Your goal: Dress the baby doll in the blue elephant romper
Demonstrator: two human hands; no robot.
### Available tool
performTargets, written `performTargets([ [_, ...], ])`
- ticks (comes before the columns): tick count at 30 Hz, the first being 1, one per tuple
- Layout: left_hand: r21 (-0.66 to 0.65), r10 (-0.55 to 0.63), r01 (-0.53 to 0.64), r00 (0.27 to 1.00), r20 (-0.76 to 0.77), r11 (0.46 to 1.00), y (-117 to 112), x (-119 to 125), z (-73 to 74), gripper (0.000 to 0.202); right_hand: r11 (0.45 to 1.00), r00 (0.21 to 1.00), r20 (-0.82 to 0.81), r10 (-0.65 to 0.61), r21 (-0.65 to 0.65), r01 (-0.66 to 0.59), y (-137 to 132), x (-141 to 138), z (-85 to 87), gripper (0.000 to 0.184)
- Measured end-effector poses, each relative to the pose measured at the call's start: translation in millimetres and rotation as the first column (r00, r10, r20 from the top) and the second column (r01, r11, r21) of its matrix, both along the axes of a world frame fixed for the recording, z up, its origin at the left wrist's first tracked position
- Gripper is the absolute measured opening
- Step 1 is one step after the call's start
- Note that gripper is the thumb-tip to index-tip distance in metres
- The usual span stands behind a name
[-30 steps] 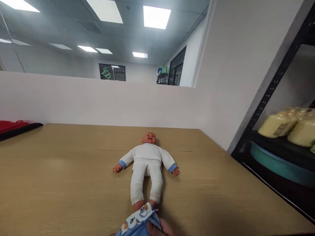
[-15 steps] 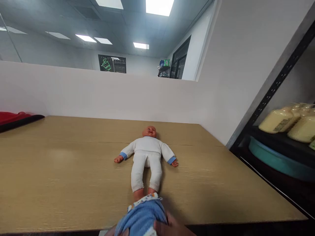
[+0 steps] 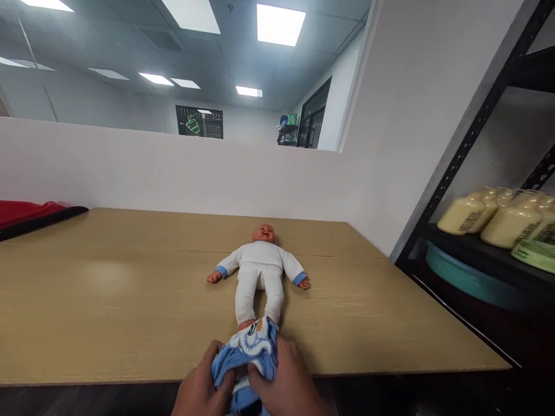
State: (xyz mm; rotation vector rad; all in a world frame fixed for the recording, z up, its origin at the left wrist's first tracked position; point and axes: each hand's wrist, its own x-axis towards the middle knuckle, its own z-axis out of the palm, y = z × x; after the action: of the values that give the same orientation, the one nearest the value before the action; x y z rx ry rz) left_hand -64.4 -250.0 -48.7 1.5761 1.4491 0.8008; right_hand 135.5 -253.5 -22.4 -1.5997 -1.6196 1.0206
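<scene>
While yellow plastic jars (image 3: 489,216) sit on the black metal shelf (image 3: 472,245) at our right, white-suited baby doll (image 3: 260,271) lies supine on tan wooden table (image 3: 108,300), our left hand (image 3: 202,390) and right hand (image 3: 281,387) pinch bunched blue patterned cloth garment (image 3: 249,352) at its feet.

A bunched blue patterned garment (image 3: 247,353) sits at the feet of a white-suited doll (image 3: 260,273) lying face-up.

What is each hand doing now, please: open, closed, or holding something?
Left hand: closed on the blue patterned cloth, at the feet of the doll.
Right hand: closed on the same cloth from the other side.
</scene>
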Motion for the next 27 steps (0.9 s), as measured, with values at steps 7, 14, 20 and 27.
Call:
performTargets([
  [7, 0.044, -0.028, 0.058, 0.863, -0.505, 0.997, 20.9, 10.1, 18.8, 0.030, 0.986, 0.926, 0.377, -0.012, 0.161, -0.053, 15.0, -10.1, -8.9, 0.051],
  [14, 0.141, 0.024, 0.065, 0.834, -0.551, 0.988, 42.3, 19.2, -7.7, 0.043, 0.991, 0.829, 0.557, 0.039, 0.082, -0.102, 22.6, -15.5, -12.1, 0.042],
  [20, 0.223, -0.114, 0.130, 0.990, -0.082, 0.966, 57.2, 9.0, -29.2, 0.051, 0.991, 0.779, 0.619, 0.098, 0.011, -0.133, 25.2, -13.7, -7.0, 0.046],
  [27, 0.209, -0.188, 0.140, 0.954, 0.232, 0.968, 59.9, 7.1, -3.5, 0.039, 0.977, 0.900, 0.417, 0.125, 0.105, -0.184, 40.7, 3.8, -2.6, 0.042],
])
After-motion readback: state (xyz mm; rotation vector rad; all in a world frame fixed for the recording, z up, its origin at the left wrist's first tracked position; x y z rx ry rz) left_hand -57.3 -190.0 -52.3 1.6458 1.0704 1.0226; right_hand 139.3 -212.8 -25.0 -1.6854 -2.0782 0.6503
